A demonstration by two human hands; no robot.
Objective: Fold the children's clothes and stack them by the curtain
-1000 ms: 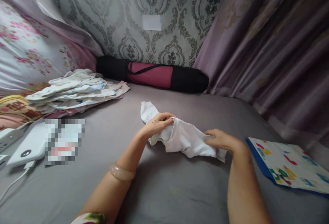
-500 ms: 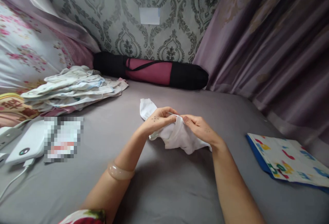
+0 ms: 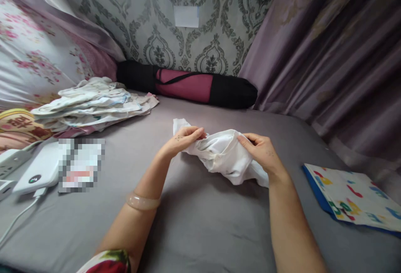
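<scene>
In the middle of the head view, on the smooth grey fabric sheet (image 3: 200, 231), lies a soft white cloth garment (image 3: 232, 164), bunched between both bare hands. The right hand (image 3: 261, 150) pinches its upper edge between thumb and fingers; the left hand (image 3: 184, 138) grips the edge at the other end. Half a second ago the two hands nearly met at that edge; now they are apart, and the garment's opening is spread between them. The loose pile of pale printed cloths (image 3: 94, 102) and the long black-and-maroon fabric bag (image 3: 184, 85) lie unchanged behind.
</scene>
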